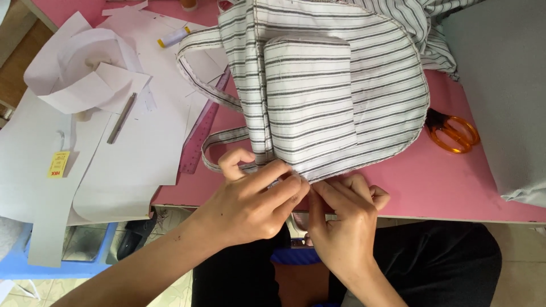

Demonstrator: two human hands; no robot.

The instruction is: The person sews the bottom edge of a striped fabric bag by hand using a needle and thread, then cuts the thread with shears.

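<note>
Pink tabletop (432, 182) fills the view, its near edge running across just above the person's lap, with tiled floor showing at the lower left. On the left lies a heap of white paper patterns (114, 142), a grey pen (121, 118) resting on them, a small yellow tag (58, 164) near the edge, and a white thread spool (173, 36) further back. A pink ruler (199, 136) slants out from under the striped bag (335, 102), which sits in the middle of the table — a grey-and-white striped cloth backpack with a raised front pocket (310, 96) and two straps (199, 74) looping off to the left. Its long axis runs away from the person, the rounded side bulging to the right, the bottom seam reaching the table's near edge. There the left hand (250, 204) pinches the seam edge between thumb and curled fingers, and the right hand (344, 213) meets it fingertip to fingertip, also gripping the cloth edge; what they work on between them is too small to tell. Such fine work likely goes best with the seam kept taut between both pinches and the bag's weight left resting on the table. Right of the bag lie orange scissors (455, 132), and beyond them a grey cloth (500, 96) covers the table's right end.
</note>
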